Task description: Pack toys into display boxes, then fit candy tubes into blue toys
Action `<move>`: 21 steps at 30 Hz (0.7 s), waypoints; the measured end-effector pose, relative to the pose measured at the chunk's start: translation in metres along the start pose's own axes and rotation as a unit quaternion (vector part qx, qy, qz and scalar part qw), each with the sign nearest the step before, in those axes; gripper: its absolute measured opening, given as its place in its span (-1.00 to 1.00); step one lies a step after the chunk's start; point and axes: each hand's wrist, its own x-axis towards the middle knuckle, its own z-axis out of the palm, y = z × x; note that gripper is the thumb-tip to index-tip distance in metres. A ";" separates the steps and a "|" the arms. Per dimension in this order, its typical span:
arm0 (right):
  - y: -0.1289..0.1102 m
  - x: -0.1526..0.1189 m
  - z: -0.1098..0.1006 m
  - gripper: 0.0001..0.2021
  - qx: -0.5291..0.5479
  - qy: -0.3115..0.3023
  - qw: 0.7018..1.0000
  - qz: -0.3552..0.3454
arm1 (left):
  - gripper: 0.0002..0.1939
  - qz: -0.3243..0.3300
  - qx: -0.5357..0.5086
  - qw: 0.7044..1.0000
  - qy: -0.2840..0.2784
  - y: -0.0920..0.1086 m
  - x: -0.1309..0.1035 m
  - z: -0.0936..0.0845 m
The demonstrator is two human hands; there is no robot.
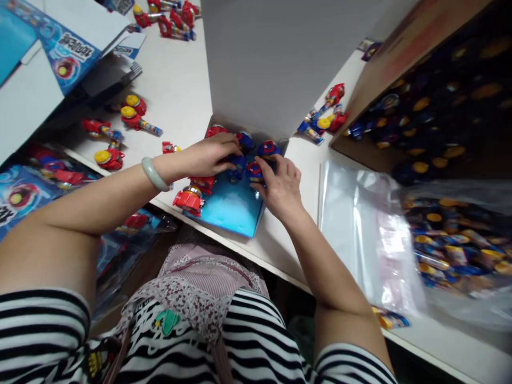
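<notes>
An opened display box (236,205) with a bright blue inner panel lies in front of me, its tall grey lid (256,64) standing up behind. Inside, red toys (190,198) line the left side, and blue toys (269,148) with red tops sit at the back and right. My left hand (216,154) has its fingers closed round a dark blue toy (237,166) in the box. Across from it, my right hand (280,184) pinches another blue toy (254,170) with a red top. The undersides of both toys are hidden.
Loose red toys with yellow caps (134,118) lie on the white table (172,80) at left, near folded printed boxes (76,53). On the right stand a cardboard carton (372,80) of dark blue toys, clear plastic bags (356,213) and a bag of small tubes (456,250).
</notes>
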 end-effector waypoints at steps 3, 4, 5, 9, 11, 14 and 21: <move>0.041 0.022 -0.010 -0.46 0.088 -0.014 0.996 -0.025 | -0.69 0.011 -0.010 1.000 0.009 0.000 -0.002 0.002; 0.065 0.035 -0.011 -0.50 0.133 -0.017 0.991 -0.028 | -0.67 0.015 -0.013 1.000 0.012 0.000 -0.003 0.002; 0.091 0.051 -0.011 -0.55 0.162 0.025 0.986 0.013 | -0.65 0.019 -0.017 1.000 0.017 0.000 -0.004 0.002; 0.181 0.129 0.004 -0.50 -0.005 0.017 0.979 0.204 | -0.60 0.032 -0.038 0.998 0.048 0.003 -0.007 -0.001; 0.203 0.162 0.011 -0.23 -0.067 -0.010 0.974 0.218 | -0.68 0.037 -0.043 0.997 0.055 0.006 -0.009 -0.005; 0.220 0.196 0.010 0.06 -0.143 -0.076 0.955 0.247 | -0.75 0.025 -0.039 0.998 0.052 0.009 -0.010 -0.012; 0.238 0.176 0.002 -0.50 -0.165 -0.148 0.947 0.232 | -0.67 -0.006 -0.070 0.995 0.069 0.001 -0.012 -0.021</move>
